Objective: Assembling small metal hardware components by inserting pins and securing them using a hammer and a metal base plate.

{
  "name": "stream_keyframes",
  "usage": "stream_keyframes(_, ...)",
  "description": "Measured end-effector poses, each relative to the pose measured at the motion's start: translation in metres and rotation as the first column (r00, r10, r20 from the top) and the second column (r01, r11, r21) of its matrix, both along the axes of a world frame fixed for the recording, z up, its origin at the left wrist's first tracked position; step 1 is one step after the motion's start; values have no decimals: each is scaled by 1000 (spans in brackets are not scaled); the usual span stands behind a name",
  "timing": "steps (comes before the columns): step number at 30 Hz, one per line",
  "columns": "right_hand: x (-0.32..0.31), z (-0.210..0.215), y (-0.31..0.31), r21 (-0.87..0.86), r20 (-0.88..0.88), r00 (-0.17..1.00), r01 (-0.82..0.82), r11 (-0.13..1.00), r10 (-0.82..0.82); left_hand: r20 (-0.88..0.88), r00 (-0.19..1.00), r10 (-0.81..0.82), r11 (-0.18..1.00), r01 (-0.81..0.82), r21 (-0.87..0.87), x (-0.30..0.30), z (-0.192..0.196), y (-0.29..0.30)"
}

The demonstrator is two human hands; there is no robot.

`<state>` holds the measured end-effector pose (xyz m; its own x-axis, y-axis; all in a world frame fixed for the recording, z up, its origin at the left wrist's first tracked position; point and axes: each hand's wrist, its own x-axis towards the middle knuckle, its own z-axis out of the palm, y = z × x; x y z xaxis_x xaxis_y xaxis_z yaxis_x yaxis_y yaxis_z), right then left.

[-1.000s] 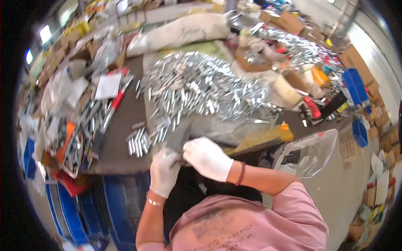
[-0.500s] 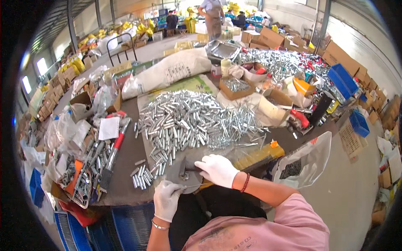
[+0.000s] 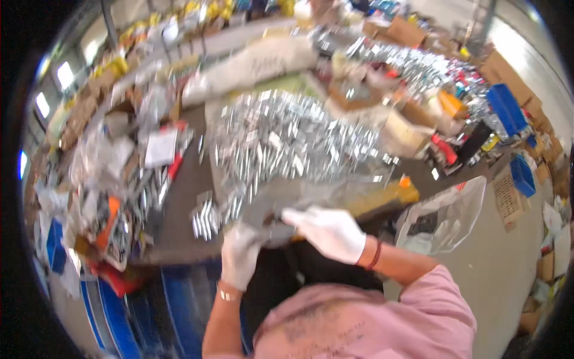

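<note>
Motion blurs this moment. My left hand (image 3: 240, 256), in a white glove, is at the table's near edge with its fingers curled in; whatever they pinch is too smeared to name. My right hand (image 3: 332, 233), also gloved in white, reaches in from the right. Its fingertips are beside a small dark part on a grey metal plate (image 3: 276, 238), between the two hands; the blur hides whether they grip it. Beyond the hands lies a wide heap of shiny metal pins (image 3: 281, 140). A smaller group of pins (image 3: 206, 220) is just left of my left hand.
A yellow taped block (image 3: 382, 200) extends to the right of my hands, beside a white plastic bag (image 3: 442, 221). Metal tools and plastic bags (image 3: 98, 155) crowd the left. A long white sack (image 3: 257, 66) lies behind the heap. Blue bins (image 3: 191, 299) stand below the table edge.
The view has tilted and blurred, so the table sits higher in the picture. A thin metal rod seen at my left fingers before is no longer distinct. Both hands remain close together.
</note>
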<state>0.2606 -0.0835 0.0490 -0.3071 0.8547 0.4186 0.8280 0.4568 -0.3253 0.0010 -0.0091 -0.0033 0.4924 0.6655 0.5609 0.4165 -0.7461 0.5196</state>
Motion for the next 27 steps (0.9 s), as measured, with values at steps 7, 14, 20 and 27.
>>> stream_keyframes(7,1,2,-9,-104,66,991,123,987,-117,-30,1000,-4,981,-2,-192,8,3,10)
stream_keyframes(14,-10,-19,-15,26,16,1000,25,999,-26,29,999,35,982,-29,-185,3,-7,3)
stream_keyframes(20,-16,-1,-3,-226,-189,980,15,974,-59,-7,999,37,980,-38,-193,-2,2,2)
stream_keyframes(27,-5,-12,35,-307,-113,989,55,950,-94,-13,1000,-2,970,-1,-242,-7,2,7)
